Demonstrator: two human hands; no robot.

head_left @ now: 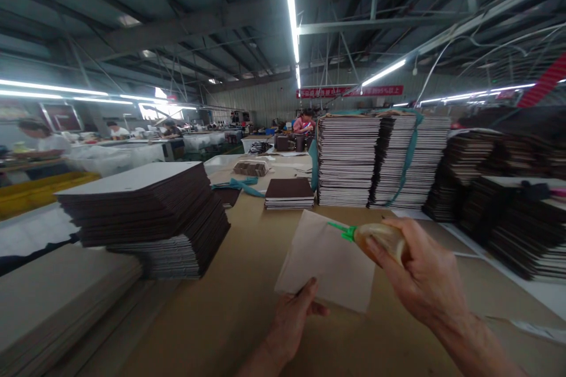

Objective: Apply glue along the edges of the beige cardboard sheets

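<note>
My left hand point(297, 315) grips the near edge of a pale, square board point(325, 265), thumb on top and fingers underneath. The board is held tilted over the brown tabletop. In my right hand point(427, 265) is a squeeze glue bottle point(381, 240) with amber contents and a green nozzle. My fingers are wrapped round the bottle's body. The nozzle points left, its tip over the upper part of the board; whether it touches the surface I cannot tell. Beyond the board lies a short stack of dark brown panels point(289, 189) with white edges.
Tall stacks of white-edged panels point(347, 159) stand at the back right, with a teal strap point(409, 156) hanging over them. Dark stacks point(517, 230) line the right side. At left rises a large stack of brown panels point(145, 206). Several people work farther off.
</note>
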